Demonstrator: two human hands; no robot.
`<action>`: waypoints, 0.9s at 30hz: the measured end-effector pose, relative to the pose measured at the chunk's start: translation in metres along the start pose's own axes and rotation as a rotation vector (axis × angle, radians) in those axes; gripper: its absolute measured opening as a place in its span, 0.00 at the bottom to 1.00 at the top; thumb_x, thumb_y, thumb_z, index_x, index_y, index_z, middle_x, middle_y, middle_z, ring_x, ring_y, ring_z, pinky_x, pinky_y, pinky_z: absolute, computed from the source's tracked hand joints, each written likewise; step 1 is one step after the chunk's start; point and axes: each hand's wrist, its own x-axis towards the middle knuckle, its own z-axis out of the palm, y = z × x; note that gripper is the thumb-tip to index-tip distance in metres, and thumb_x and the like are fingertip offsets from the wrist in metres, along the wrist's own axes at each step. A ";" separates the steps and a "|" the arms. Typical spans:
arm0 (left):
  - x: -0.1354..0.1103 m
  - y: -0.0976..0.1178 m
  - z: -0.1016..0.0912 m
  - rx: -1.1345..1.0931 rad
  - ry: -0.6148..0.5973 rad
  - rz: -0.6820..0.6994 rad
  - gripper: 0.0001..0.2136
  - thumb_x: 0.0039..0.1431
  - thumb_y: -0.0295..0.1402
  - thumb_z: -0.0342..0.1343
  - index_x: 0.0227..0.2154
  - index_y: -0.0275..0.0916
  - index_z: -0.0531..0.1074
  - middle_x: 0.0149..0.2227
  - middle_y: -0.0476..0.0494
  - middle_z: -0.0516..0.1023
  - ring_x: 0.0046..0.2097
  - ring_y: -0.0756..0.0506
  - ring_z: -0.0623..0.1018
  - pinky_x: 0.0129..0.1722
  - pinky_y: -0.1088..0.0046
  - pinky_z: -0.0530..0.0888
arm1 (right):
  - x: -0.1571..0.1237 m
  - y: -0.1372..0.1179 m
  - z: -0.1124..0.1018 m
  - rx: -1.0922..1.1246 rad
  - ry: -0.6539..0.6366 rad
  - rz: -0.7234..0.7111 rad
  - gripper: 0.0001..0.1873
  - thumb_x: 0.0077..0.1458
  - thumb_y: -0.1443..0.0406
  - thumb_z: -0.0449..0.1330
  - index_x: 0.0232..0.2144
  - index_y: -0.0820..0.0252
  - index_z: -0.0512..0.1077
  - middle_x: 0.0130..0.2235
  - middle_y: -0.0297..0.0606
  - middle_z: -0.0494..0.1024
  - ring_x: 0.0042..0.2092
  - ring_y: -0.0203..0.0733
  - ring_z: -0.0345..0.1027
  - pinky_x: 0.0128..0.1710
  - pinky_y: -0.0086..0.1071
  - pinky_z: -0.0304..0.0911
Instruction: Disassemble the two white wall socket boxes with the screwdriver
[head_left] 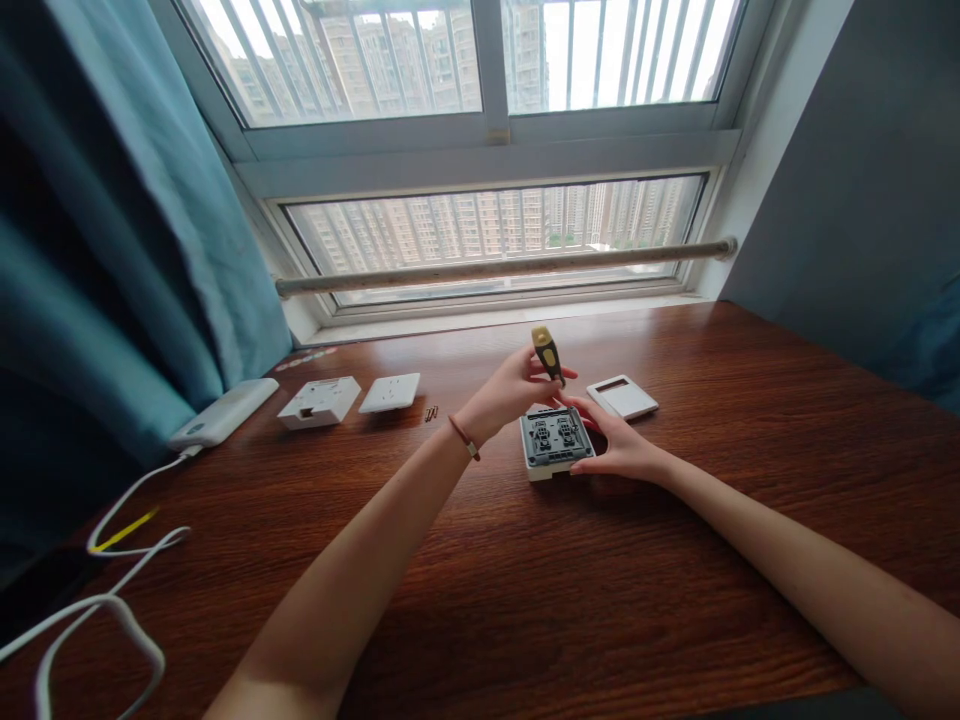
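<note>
My left hand (pixel 521 388) is closed around a screwdriver (pixel 547 350) with a yellow and black handle, held upright and slightly tilted. Its tip is hidden behind the fingers, at the far edge of a wall switch (pixel 559 436) with a dark inner face and white box. My right hand (pixel 619 440) grips that switch from the right side, thumb at the near corner and fingers at the far one. A white cover plate (pixel 622 397) with a rectangular opening lies just beyond my right hand.
Left of my hands are several small screws (pixel 430 413), a white socket panel (pixel 390 392) and a white mounting box (pixel 319 402). A white power bank (pixel 223 412) with a white cable (pixel 142 480) lies by the blue curtain (pixel 172 180). A window rail (pixel 510 268) runs behind the table.
</note>
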 end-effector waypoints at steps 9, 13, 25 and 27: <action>0.004 -0.017 -0.002 0.654 0.311 0.274 0.13 0.44 0.39 0.62 0.24 0.35 0.68 0.23 0.48 0.72 0.22 0.53 0.70 0.21 0.77 0.66 | -0.001 0.000 0.000 -0.008 0.012 0.015 0.48 0.36 0.61 0.69 0.58 0.53 0.51 0.58 0.43 0.57 0.58 0.52 0.53 0.59 0.48 0.48; 0.006 -0.020 0.002 0.455 0.271 0.231 0.16 0.46 0.38 0.61 0.34 0.34 0.67 0.31 0.44 0.75 0.21 0.54 0.70 0.20 0.77 0.68 | 0.000 0.002 0.000 -0.001 0.015 0.009 0.49 0.35 0.60 0.69 0.58 0.53 0.51 0.58 0.43 0.57 0.58 0.53 0.53 0.59 0.49 0.48; 0.003 -0.009 -0.003 0.144 0.023 0.083 0.12 0.47 0.30 0.59 0.35 0.33 0.67 0.31 0.43 0.75 0.25 0.52 0.75 0.26 0.74 0.73 | 0.001 -0.003 0.001 0.019 0.003 -0.021 0.48 0.36 0.61 0.69 0.58 0.52 0.51 0.58 0.42 0.58 0.59 0.52 0.52 0.59 0.48 0.48; 0.005 -0.015 -0.003 0.316 0.111 0.144 0.12 0.44 0.33 0.62 0.32 0.33 0.69 0.27 0.46 0.74 0.24 0.53 0.72 0.23 0.77 0.70 | 0.000 0.000 0.000 0.007 0.014 -0.017 0.48 0.36 0.61 0.69 0.58 0.52 0.51 0.58 0.42 0.57 0.58 0.52 0.53 0.59 0.48 0.49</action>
